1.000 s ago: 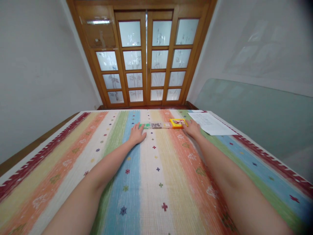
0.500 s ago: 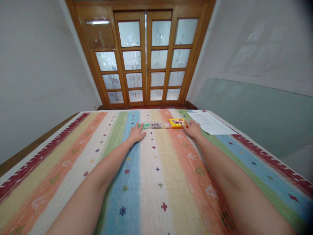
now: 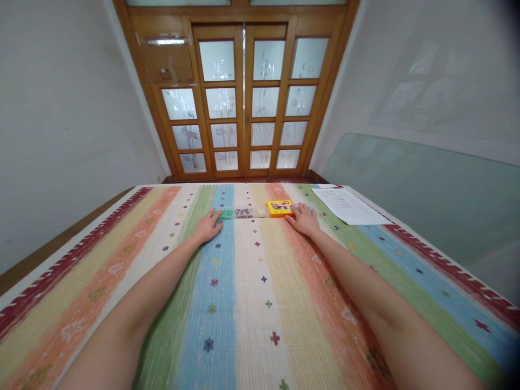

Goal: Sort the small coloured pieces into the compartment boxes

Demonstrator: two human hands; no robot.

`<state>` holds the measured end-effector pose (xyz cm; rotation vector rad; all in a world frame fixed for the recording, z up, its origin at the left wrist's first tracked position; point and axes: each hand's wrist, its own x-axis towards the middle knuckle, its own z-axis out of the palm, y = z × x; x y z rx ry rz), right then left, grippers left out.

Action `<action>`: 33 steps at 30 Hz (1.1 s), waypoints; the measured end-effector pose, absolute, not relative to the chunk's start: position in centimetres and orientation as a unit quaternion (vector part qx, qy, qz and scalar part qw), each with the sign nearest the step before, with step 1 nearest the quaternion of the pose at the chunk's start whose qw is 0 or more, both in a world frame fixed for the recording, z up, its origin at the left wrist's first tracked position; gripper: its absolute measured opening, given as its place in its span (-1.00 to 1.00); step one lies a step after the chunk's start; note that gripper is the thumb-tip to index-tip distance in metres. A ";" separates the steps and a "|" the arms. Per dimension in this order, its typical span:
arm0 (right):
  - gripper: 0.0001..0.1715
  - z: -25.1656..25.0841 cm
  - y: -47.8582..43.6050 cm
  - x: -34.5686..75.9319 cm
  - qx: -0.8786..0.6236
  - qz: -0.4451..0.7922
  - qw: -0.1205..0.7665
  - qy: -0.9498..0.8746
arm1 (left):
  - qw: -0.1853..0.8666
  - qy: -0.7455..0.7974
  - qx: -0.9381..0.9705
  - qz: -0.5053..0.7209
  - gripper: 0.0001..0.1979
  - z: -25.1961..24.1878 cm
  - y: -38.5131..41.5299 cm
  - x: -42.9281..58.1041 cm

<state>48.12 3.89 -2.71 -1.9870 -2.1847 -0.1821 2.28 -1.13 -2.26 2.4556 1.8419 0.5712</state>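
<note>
A short row of small flat items lies across the far part of the striped cloth, between my two hands. From left to right it holds a green see-through piece (image 3: pixel 226 214), a dark speckled piece (image 3: pixel 244 213), a pale clear piece (image 3: pixel 260 213) and a yellow box (image 3: pixel 278 208) with printed pictures. My left hand (image 3: pixel 208 225) is open, fingertips against the green end. At the other end, my right hand (image 3: pixel 305 220) rests with fingers spread, touching the yellow box's right side. What the clear pieces contain is too small to make out.
The striped tablecloth (image 3: pixel 249 303) covers the table. White printed sheets (image 3: pixel 349 206) lie at the far right. Beyond the table stand wooden doors (image 3: pixel 244 103) with frosted panes, and a pale green panel (image 3: pixel 422 184) leans along the right wall.
Both hands have shifted left and slightly nearer, and the whole row has moved left between them. The view has tilted up a little.
</note>
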 end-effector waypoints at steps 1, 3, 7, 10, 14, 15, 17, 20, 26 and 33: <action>-0.17 -2.6 3.7 47.2 -0.663 -0.059 0.095 -0.740 | 0.008 0.594 0.784 0.182 -0.36 -2.3 -1.4 1.4; -0.18 -2.4 3.4 45.5 -0.649 -0.056 0.103 -0.751 | 0.004 0.603 0.777 0.180 -0.36 -2.3 -1.8 -0.4; -0.17 -2.0 2.4 42.0 -0.612 -0.044 0.130 -0.779 | -0.006 0.623 0.759 0.186 -0.40 -2.3 -2.5 -4.1; -0.20 -2.2 1.5 39.3 -0.593 -0.040 0.154 -0.789 | -0.013 0.635 0.748 0.192 -0.42 -2.3 -3.0 -7.0; -0.19 -2.5 0.3 35.4 -0.593 -0.031 0.173 -0.785 | -0.019 0.660 0.724 0.199 -0.41 -2.5 -3.1 -9.9; -0.18 -2.5 0.0 34.6 -0.593 -0.031 0.173 -0.786 | -0.020 0.667 0.717 0.201 -0.41 -2.5 -3.1 -10.3; -0.20 -2.2 -0.6 33.4 -0.588 -0.028 0.180 -0.788 | -0.022 0.675 0.709 0.204 -0.40 -2.5 -3.1 -10.8; -0.28 -1.2 -0.9 33.2 -0.578 -0.025 0.190 -0.793 | -0.035 0.682 0.700 0.206 -0.40 -2.3 -3.3 -10.6; -0.47 0.7 1.2 37.5 -0.530 0.003 0.226 -0.817 | -0.083 0.665 0.713 0.206 -0.44 -0.8 -4.7 -8.1; -0.39 -1.4 3.6 41.0 -0.501 0.017 0.233 -0.834 | -0.037 0.479 0.854 0.201 -0.58 -0.7 -5.5 -0.4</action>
